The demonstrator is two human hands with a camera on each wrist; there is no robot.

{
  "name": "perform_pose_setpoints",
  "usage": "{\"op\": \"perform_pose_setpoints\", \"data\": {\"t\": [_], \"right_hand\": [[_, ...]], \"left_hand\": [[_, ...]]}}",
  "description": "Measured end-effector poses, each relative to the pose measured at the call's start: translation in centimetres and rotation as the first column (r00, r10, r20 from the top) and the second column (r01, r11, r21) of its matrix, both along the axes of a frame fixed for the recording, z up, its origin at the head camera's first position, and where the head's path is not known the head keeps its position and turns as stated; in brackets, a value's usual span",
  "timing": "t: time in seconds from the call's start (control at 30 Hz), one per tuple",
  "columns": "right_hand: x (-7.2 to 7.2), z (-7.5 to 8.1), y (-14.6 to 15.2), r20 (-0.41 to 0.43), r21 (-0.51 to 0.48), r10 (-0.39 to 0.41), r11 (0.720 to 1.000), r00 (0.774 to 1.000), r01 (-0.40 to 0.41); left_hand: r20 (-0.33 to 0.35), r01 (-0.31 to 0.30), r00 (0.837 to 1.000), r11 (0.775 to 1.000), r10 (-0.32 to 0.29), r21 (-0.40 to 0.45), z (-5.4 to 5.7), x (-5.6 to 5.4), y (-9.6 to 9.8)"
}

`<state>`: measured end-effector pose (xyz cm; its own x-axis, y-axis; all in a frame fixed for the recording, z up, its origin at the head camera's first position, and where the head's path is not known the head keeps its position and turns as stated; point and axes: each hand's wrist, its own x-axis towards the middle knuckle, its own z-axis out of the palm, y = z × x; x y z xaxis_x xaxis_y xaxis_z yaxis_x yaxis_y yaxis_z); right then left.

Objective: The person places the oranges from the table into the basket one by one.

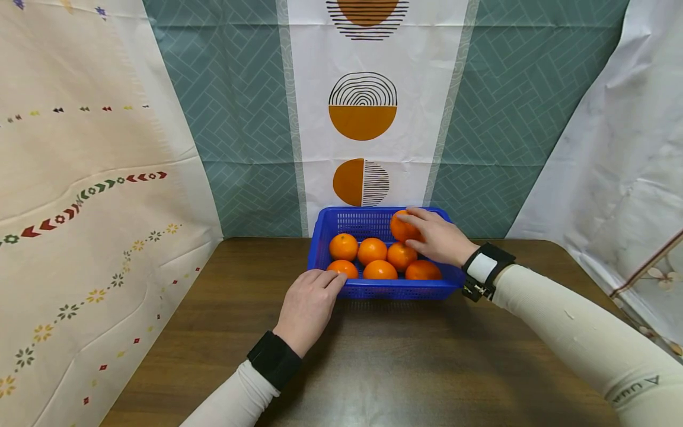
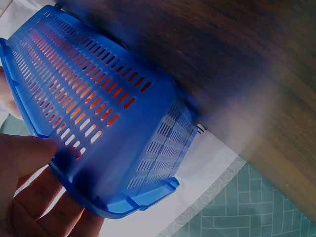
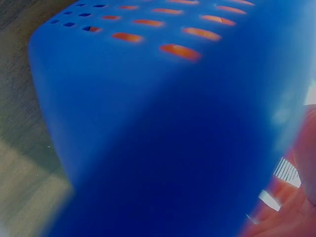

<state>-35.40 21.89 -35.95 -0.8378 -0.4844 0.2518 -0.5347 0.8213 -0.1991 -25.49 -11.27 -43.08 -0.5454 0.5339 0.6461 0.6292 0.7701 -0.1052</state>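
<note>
A blue perforated plastic basket (image 1: 397, 290) stands on the brown table, with several oranges (image 1: 372, 251) lying inside it. My left hand (image 1: 308, 305) grips the basket's near rim at its left corner; in the left wrist view the thumb (image 2: 34, 153) lies against the outer wall and the fingers reach over the rim. At the basket's right side, my right hand (image 1: 439, 236) holds an orange (image 1: 400, 226) above the others, its fingers bent around the fruit. The right wrist view is mostly filled by the basket wall (image 3: 108, 94), and the held orange is hidden there.
The brown wooden table (image 1: 405, 356) stretches in front of and beside the basket. Behind it hangs a green and white patterned cloth (image 1: 245, 118). A cream cloth (image 1: 96, 237) borders the left side, and a white cloth (image 1: 613, 154) the right.
</note>
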Motion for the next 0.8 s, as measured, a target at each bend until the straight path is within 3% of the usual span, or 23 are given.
{"op": "perform_pose_setpoints", "data": {"t": [0.5, 0.8], "right_hand": [[0.6, 0.2, 1.0, 0.045, -0.005, -0.018, 1.000, 0.999, 0.019], [2.0, 0.0, 2.1, -0.008, 0.009, -0.006, 1.000, 1.000, 0.006]], "left_hand": [[-0.010, 0.001, 1.000, 1.000, -0.001, -0.008, 0.1, -0.1, 0.2], [0.000, -0.004, 1.000, 1.000, 0.004, 0.003, -0.1, -0.1, 0.2]]}}
